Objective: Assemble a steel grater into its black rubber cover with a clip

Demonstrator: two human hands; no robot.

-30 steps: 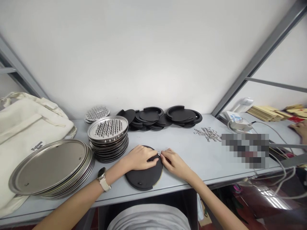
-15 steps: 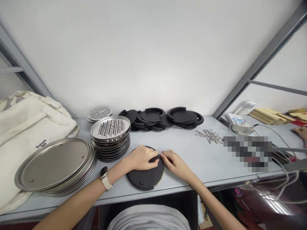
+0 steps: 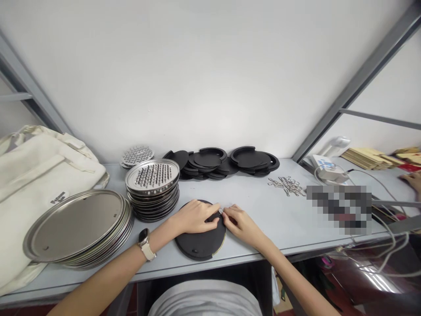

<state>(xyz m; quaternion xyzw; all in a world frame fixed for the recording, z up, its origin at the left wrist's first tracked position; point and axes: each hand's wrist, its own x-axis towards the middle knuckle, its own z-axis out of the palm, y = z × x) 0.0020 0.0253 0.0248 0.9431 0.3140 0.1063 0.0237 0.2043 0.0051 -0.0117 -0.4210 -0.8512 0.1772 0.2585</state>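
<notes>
A black round disc [image 3: 200, 246] with a yellow-edged side lies flat on the table in front of me. My left hand [image 3: 195, 218] rests on its upper part and grips it, index finger and thumb bent toward the right rim. At that rim is a small metal wire clip [image 3: 221, 211], a shiny loop between the two hands. My right hand [image 3: 241, 224] pinches the clip with thumb and forefinger; the fingertips partly cover it. Farther right lies a loose pile of similar wire clips [image 3: 287, 186].
Stacked round grater plates [image 3: 153, 175] stand left of the disc, beside a pile of metal plates [image 3: 77, 226] and a cream bag [image 3: 39, 171]. Black round holders [image 3: 210, 158] line the wall. A white device [image 3: 329, 169] with cables and another person's hand [image 3: 412, 180] are at right.
The wire loop at the disc's rim shows more clearly between my fingers. Both hands stay nearly in place, and the whole view has shifted slightly.
</notes>
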